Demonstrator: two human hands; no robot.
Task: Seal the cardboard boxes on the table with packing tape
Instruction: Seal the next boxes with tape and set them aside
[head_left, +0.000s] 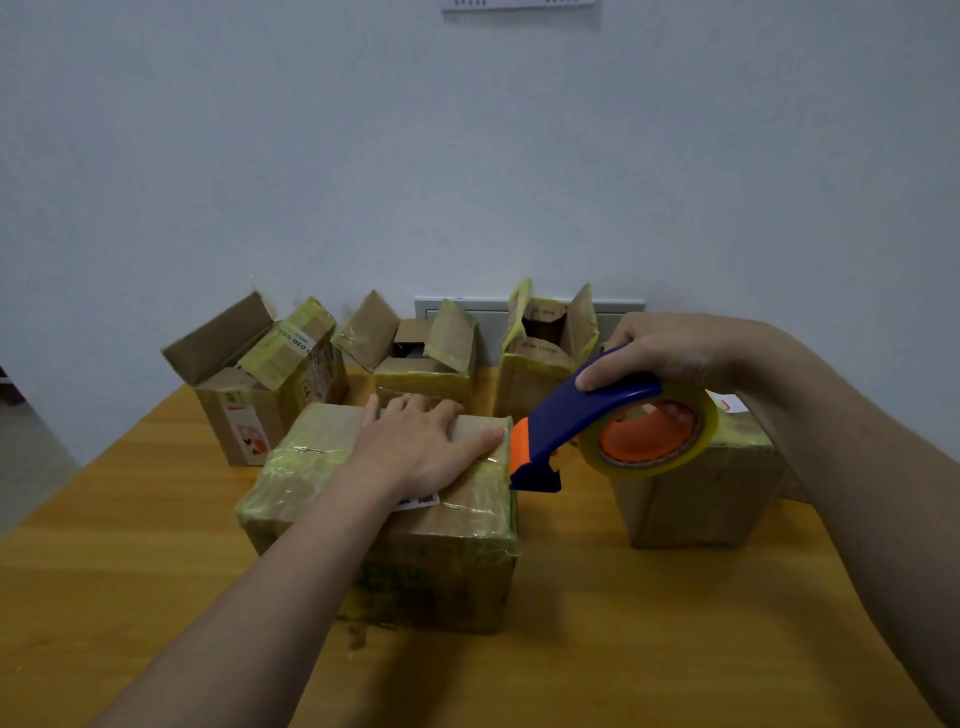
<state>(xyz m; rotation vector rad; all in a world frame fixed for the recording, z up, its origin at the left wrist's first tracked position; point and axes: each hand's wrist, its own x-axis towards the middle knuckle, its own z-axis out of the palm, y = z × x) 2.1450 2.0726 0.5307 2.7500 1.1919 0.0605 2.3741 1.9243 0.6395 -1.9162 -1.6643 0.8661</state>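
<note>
Five brown corrugated cardboard boxes stand on the yellow-brown wood-grain table (130, 571). At lower centre of the frame, the closed front box (447, 571) lies under the left hand (421, 447), whose straight fingers press flat on the lid, probably to hold the flaps shut and steady the carton while tape is laid. Right of centre, the right hand (670, 348) curls round the arched handle of the blue plastic tape dispenser (566, 415). Its orange-edged cutter end sits at the box's upper right edge, just beside the left thumb, a likely start or finish point for a strip across the seam. The roll of clear yellowish packing tape (649, 467) rides on an orange hub. Glossy, wrinkled old tape covers the lid's edges, and a white barcode label (421, 500) shows beside the wrist. Behind the dispenser, at right, stands a second closed box (696, 499). Three open boxes (421, 384) line the pale wall at mid-frame, flaps upright, apparently awaiting sealing.
</note>
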